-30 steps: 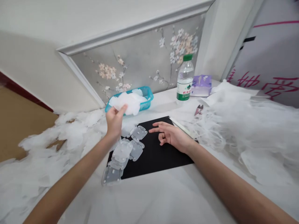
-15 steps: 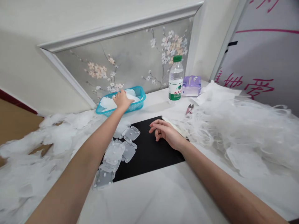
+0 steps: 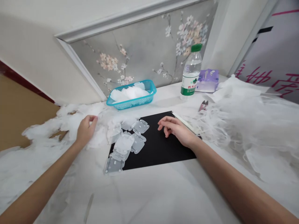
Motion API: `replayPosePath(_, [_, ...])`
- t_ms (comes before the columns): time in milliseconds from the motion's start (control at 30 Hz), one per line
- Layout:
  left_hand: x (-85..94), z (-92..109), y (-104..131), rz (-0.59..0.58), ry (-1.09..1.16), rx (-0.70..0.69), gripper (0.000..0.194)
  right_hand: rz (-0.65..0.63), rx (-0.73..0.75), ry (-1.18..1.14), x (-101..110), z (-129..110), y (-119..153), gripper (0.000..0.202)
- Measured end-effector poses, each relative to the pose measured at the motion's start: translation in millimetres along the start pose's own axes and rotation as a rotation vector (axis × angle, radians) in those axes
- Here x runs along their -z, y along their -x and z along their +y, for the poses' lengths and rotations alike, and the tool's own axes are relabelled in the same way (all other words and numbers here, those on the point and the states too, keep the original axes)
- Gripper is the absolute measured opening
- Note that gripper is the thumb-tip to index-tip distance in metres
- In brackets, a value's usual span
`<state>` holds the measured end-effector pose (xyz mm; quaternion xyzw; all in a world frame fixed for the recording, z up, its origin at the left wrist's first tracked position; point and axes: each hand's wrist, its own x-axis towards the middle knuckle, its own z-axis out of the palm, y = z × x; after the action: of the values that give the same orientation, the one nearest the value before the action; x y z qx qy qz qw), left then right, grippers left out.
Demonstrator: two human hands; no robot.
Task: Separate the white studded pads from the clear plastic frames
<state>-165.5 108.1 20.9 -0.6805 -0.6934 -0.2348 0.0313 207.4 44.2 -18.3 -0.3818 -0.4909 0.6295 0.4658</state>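
Note:
At the left, my left hand [image 3: 86, 130] is beside the pile of translucent white plastic pieces [image 3: 79, 116]. Its fingers and thumb are drawn together; whether a thin clear piece lies between them is hard to see. Over the black mat [image 3: 158, 146] hovers my right hand [image 3: 176, 129], its fingers loosely bent and apart, holding nothing. Several flat, square, clear plastic pieces [image 3: 124, 143] overlap along the mat's left side. Behind them stands a blue basket [image 3: 134, 103] with white translucent pieces [image 3: 130, 92] heaped in it.
A water bottle [image 3: 191, 73] with a green cap stands near the wall, before a purple tissue pack [image 3: 207, 81]. Small nippers [image 3: 203, 105] lie to its front right. A big tangle of white plastic strips [image 3: 247, 121] covers the right side. A pale strip [image 3: 187, 123] edges the mat.
My left hand has left the blue basket and come down and left to the pile. My right hand keeps its pose over the mat. The view has shifted somewhat left.

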Motion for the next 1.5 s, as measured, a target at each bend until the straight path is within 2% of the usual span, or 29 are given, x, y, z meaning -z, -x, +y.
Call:
replayPosePath(67, [8.0,-20,22,-0.074,0.020,0.020,0.037,-0.002,-0.001,0.013,-1,0,1,0.028])
replayPosePath(167, [13.7,-35,45,-0.215,0.037,-0.011,0.046,-0.002,0.001,0.036,-2,0,2,0.027])
replayPosePath(333, [4.9,-36,49,-0.356,0.071,-0.016,0.065,-0.005,0.012,0.066,-3,3,3,0.027])
replayPosePath(467, [-4.3,-28,49,-0.366,0.136,0.016,0.070,-0.010,0.017,0.087,-4,4,3,0.027])
replayPosePath(733, [-7.8,9,49,-0.273,0.324,-0.003,0.061,-0.014,0.023,0.110,-4,3,3,0.028])
replayPosePath(933, [-8.6,37,44,-0.245,0.322,-0.085,0.053,-0.019,0.023,0.114,-5,0,3,0.027])
replayPosePath(1100, [-14.4,61,45,-0.249,0.271,-0.218,0.048,-0.022,0.028,0.116,-5,0,4,0.027])
replayPosePath(1200, [-19.7,78,53,-0.306,0.251,-0.325,0.046,-0.024,0.035,0.119,-4,0,4,0.026])
replayPosePath(1333, [-22.5,101,67,-0.460,0.148,-0.633,0.049,-0.028,0.034,0.124,-5,0,3,0.028])
replayPosePath(1400, [-20.2,111,72,-0.504,0.116,-0.735,0.053,-0.028,0.035,0.126,-4,0,3,0.028])
replayPosePath(1500, [-12.4,115,72,-0.462,0.107,-0.696,0.048,-0.029,0.035,0.127,-4,1,3,0.027])
